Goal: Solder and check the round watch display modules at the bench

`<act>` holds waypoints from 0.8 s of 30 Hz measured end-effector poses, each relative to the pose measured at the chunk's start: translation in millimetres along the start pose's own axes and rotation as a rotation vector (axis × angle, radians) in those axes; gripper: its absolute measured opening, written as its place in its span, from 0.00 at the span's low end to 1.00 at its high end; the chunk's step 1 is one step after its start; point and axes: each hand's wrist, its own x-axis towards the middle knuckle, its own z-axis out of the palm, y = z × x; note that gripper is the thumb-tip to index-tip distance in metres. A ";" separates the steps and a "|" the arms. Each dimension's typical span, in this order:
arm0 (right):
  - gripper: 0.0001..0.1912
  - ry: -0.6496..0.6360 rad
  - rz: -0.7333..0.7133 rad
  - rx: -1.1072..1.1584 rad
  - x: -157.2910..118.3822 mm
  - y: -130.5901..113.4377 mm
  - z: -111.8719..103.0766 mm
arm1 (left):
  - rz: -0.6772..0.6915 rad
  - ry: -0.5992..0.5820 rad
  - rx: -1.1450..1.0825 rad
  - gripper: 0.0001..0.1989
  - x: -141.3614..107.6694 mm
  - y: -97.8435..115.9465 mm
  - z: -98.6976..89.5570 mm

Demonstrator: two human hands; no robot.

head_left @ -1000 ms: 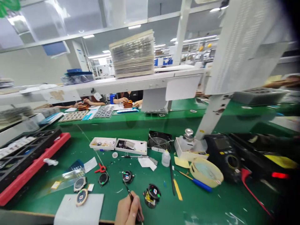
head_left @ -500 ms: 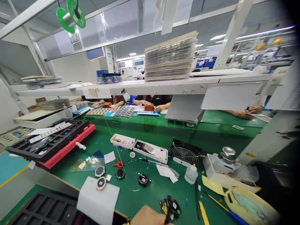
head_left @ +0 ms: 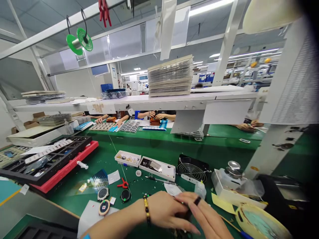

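Note:
My left hand (head_left: 165,209), with a black and yellow bracelet (head_left: 146,209) at its wrist, reaches across the green bench. My right hand (head_left: 204,212) wears a dark ring and meets its fingertips from the right. Something dark lies beneath both hands, mostly covered; what the fingers hold cannot be made out. Left of my left hand are a dark round watch part (head_left: 125,195), a silver-rimmed one (head_left: 103,193) and a gold-rimmed one (head_left: 104,207), the last on white foam (head_left: 87,215). A red clip (head_left: 123,183) lies above them.
Two white boxes (head_left: 128,158) (head_left: 157,168), a fan (head_left: 193,168) and a squeeze bottle (head_left: 200,190) stand beyond my hands. At right are a white bin (head_left: 236,189) and a yellowish dish (head_left: 261,219); at left, a black tray (head_left: 59,159). Other people's hands work across the bench.
My left hand has moved up and forward, with more of its forearm showing. My right hand has come into view beside it. Both now cover the watch parts. The view has shifted slightly.

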 end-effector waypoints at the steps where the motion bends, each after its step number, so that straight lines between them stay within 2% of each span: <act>1: 0.26 0.062 -0.008 0.045 15.2 -2.1 -0.2 | -0.025 -0.021 -0.064 0.19 -1.3 -7.6 -1.4; 4: 0.27 0.141 -0.012 0.117 54.0 -7.3 -0.1 | -0.038 -0.057 -0.133 0.16 -8.3 -26.5 -2.0; 7: 0.27 0.128 0.006 0.137 69.3 0.4 5.4 | 0.027 -0.119 0.021 0.09 -15.6 -35.7 1.2; 11: 0.28 -0.039 0.075 0.134 55.8 19.8 17.1 | 0.011 -0.186 0.025 0.06 -19.6 -34.7 9.2; 14: 0.29 -0.111 0.102 0.132 44.2 24.7 22.2 | -0.029 -0.222 0.054 0.04 -19.3 -28.1 12.2; 19: 0.29 -0.133 0.100 0.124 42.5 24.9 21.5 | -0.064 -0.272 0.082 0.04 -19.4 -24.2 6.3; 24: 0.28 -0.098 0.126 0.105 44.7 27.7 18.2 | -0.074 -0.300 -0.001 0.09 -23.3 -28.7 -5.0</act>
